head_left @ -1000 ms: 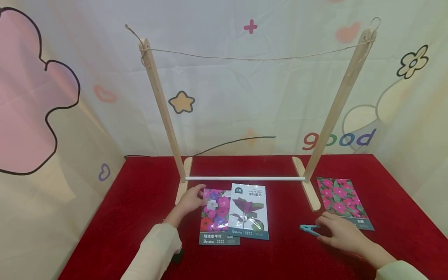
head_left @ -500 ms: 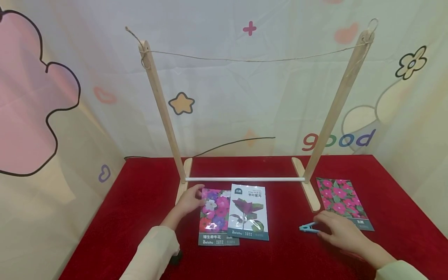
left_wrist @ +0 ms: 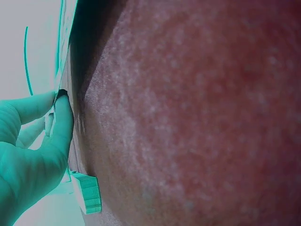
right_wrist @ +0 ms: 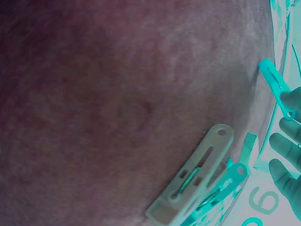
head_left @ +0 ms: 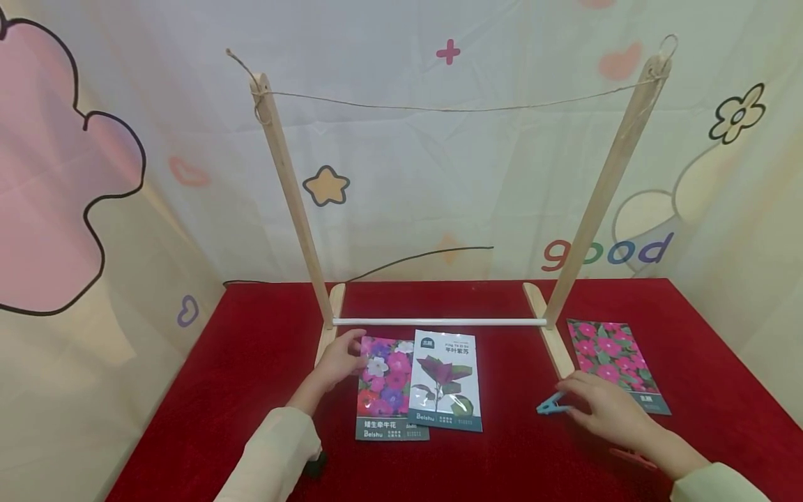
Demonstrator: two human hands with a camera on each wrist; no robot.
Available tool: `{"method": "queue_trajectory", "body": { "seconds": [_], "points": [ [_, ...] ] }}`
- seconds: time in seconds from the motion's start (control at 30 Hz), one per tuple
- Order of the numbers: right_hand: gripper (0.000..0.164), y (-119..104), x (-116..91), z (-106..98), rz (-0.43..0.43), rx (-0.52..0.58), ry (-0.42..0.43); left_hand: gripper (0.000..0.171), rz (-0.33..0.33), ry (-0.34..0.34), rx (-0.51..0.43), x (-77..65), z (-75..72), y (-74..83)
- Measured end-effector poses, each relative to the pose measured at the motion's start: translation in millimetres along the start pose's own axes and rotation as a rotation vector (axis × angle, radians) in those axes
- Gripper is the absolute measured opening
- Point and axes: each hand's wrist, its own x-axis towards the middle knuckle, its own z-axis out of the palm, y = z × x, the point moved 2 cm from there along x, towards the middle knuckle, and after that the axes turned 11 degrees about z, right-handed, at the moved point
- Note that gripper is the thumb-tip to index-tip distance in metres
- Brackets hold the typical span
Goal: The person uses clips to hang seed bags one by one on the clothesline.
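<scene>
Flat on the red table lies a seed packet with multicoloured flowers (head_left: 384, 390), partly covered by a white seed packet with a purple-leaved plant (head_left: 444, 380). My left hand (head_left: 339, 361) is at the flower packet's left edge; in the left wrist view the thumb and index finger (left_wrist: 63, 120) pinch that edge. My right hand (head_left: 605, 411) pinches a light blue clothespin (head_left: 551, 404) just above the table, also seen in the right wrist view as a teal clothespin (right_wrist: 273, 82). Behind this hand lies a third packet with pink flowers (head_left: 608, 352), its lower part hidden.
A wooden frame with two posts (head_left: 295, 209) and a white crossbar (head_left: 439, 322) stands behind the packets. A twine (head_left: 439, 109) sags between the post tops. Under my right wrist lies a red clothespin (head_left: 633, 458). A printed curtain (head_left: 439, 209) hangs behind the table (head_left: 263, 390).
My right hand has risen slightly and turned the blue clothespin a little, showing more of the red clothespin beneath the wrist. The left hand and the packets have barely moved.
</scene>
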Motion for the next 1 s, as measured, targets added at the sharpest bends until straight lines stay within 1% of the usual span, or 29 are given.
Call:
{"method": "queue_trajectory", "body": {
  "seconds": [0.17, 0.3, 0.43, 0.67, 0.73, 0.83, 1.0],
  "points": [
    [0.033, -3.2, 3.4, -3.5, 0.038, 0.007, -0.028, 0.052, 0.007, 0.011, -0.056, -0.9, -1.5, -0.2],
    [0.034, -5.9, 5.4, -6.6, 0.047, 0.006, -0.027, 0.052, 0.007, 0.023, -0.079, -1.6, -3.4, 0.7],
    [0.034, -8.3, 7.4, -9.4, 0.046, 0.02, -0.021, 0.052, 0.008, 0.038, -0.069, -2.7, -6.1, 5.2],
    [0.033, -11.0, 12.0, -12.8, -0.033, 0.033, 0.06, 0.05, 0.025, 0.054, -0.055, -5.0, -12.2, 10.8],
    [0.033, -12.3, 13.6, -14.2, -0.038, 0.034, 0.076, 0.05, 0.028, 0.06, -0.038, -5.2, -14.8, 10.9],
    [0.034, -14.3, 16.1, -17.1, -0.035, 0.036, 0.091, 0.05, 0.029, 0.074, -0.026, -6.1, -19.3, 11.6],
    [0.036, -18.4, 19.8, -23.2, 0.0, 0.047, 0.072, 0.05, 0.039, 0.101, -0.003, -8.7, -27.1, 15.7]
  ]
}}
